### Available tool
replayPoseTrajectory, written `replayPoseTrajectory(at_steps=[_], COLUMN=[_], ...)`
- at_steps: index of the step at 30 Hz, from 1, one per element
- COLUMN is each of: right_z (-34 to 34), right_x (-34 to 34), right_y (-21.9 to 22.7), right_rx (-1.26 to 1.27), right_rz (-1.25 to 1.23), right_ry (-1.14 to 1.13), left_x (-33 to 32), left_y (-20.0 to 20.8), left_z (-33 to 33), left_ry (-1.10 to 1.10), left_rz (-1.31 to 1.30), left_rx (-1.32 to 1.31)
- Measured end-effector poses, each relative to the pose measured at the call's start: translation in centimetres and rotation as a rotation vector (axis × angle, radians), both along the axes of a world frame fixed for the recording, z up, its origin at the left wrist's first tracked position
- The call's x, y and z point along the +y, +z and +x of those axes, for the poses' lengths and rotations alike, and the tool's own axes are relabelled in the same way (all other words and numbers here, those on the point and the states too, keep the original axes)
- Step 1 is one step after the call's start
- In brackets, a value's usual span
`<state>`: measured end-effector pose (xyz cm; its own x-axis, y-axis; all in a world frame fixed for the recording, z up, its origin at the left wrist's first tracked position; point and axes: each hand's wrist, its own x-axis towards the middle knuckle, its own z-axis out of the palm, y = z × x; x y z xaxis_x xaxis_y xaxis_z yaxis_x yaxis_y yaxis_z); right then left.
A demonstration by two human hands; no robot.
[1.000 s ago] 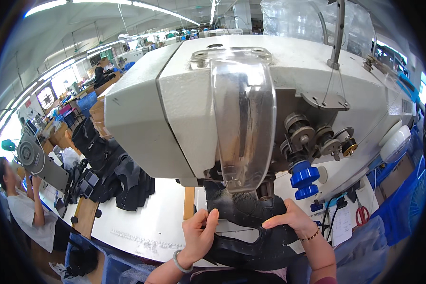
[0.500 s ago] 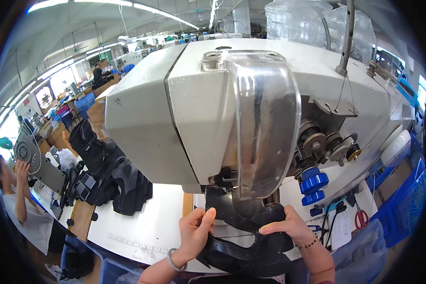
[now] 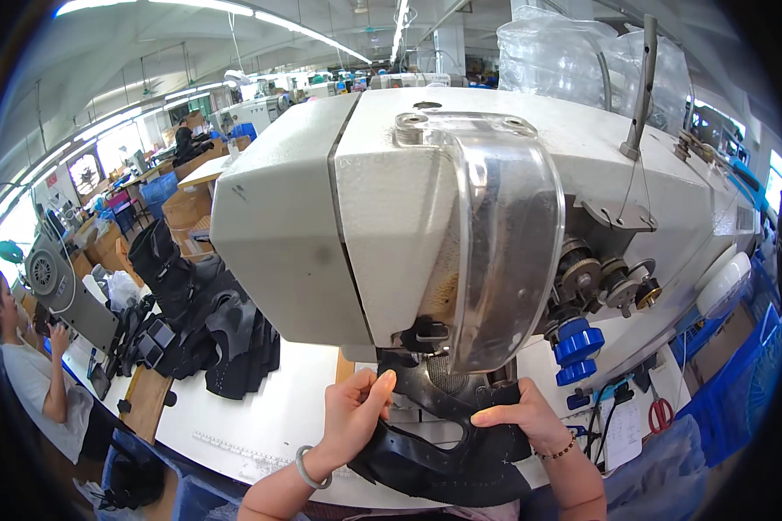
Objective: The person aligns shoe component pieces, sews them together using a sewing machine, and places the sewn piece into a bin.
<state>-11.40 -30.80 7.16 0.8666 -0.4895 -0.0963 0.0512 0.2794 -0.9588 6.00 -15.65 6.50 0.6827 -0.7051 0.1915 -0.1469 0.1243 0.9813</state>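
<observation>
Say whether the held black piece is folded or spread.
Mostly spread: the black piece extends between left hand and right hand, its cut-out visible.

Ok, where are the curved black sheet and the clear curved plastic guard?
Curved black sheet (image 3: 473,460): head view, its lower, broad part.
Clear curved plastic guard (image 3: 508,252): head view, middle of its front.

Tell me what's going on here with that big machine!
Someone's left hand grips a black piece by its left side, and their right hand grips its right side. Its far end is under the big white sewing machine. More black pieces are piled on the white table to the left.
</observation>
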Motion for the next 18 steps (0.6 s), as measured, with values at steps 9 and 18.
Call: replayPoseTrajectory(at_steps=[9, 18], right_z=[0.6, 1.6], right_x=[0.2, 0.5], right_y=[0.3, -0.4], right_rx=[-0.01, -0.065], right_rz=[-0.02, -0.053], right_ry=[-0.008, -0.031], left_x=[-0.4, -1.4], left_y=[0.5, -0.1], left_z=[1.2, 3.3], left_ry=[0.005, 0.056], left_rz=[0.007, 0.025], left_rx=[-0.122, -0.458])
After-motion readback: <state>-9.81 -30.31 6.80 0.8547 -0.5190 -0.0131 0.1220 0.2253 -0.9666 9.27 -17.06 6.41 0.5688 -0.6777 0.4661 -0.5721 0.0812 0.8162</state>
